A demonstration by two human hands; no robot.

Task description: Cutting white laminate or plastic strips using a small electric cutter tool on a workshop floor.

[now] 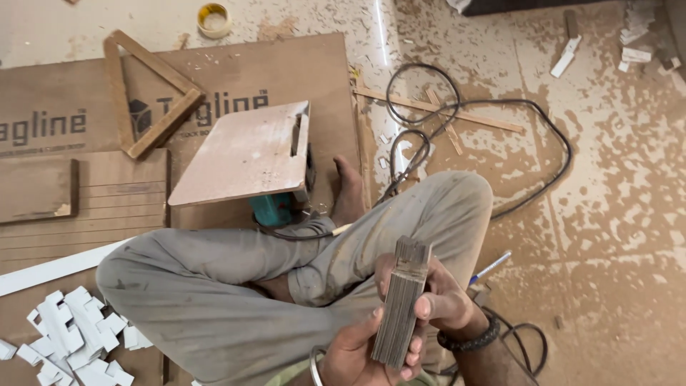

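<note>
I sit cross-legged on the floor and hold a stack of thin brown wood pieces [401,304] upright in front of my lap. My left hand [361,354] grips the stack's lower end from below. My right hand [439,300] clasps its middle from the right, thumb on the near face. A dark bead bracelet circles the right wrist and a metal bangle the left.
A small saw table [246,154] with a slot stands ahead of my knees on a brown plywood sheet [236,71]. A wooden triangle frame [146,96] lies on it. Black cable [500,107] loops over the dusty floor. White cut pieces [71,336] pile at lower left. A tape roll [214,19] lies far off.
</note>
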